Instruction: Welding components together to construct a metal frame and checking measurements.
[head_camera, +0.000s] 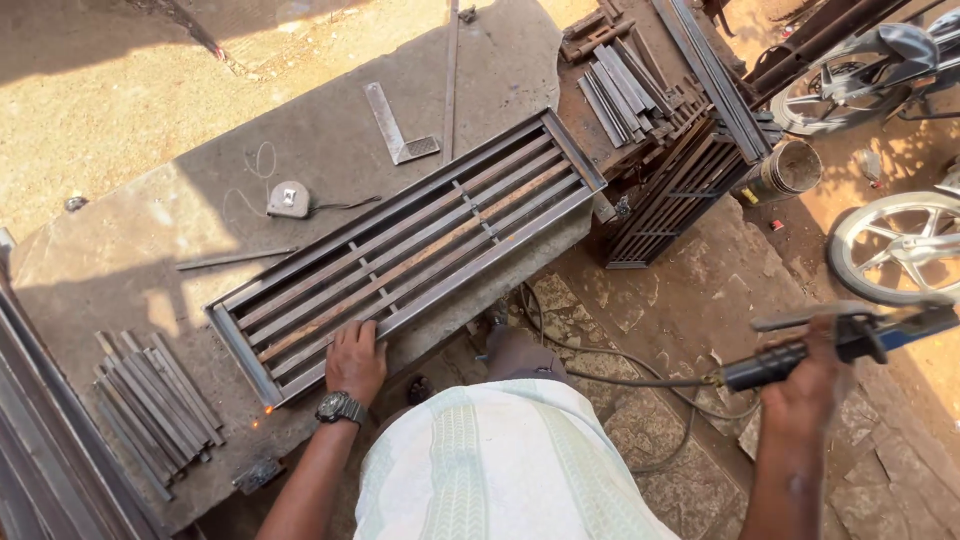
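The left hand (355, 362) is pressing flat, fingers spread, on the near rail of the steel grate (405, 255) lying across the worktop (150, 250). The right hand (805, 385), right of the grate, is gripping a welding holder (800, 362). The grate looks heavy, rigid; best held by its frame rails.

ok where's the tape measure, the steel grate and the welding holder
tape measure (288, 199), head view, on its round case
steel grate (420, 250), head view, on a middle bar
welding holder (775, 366), head view, on its dark handle in the right hand

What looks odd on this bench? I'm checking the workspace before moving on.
A small orange glow sits on the slab beside the metal grille's near corner, just left of the left hand.
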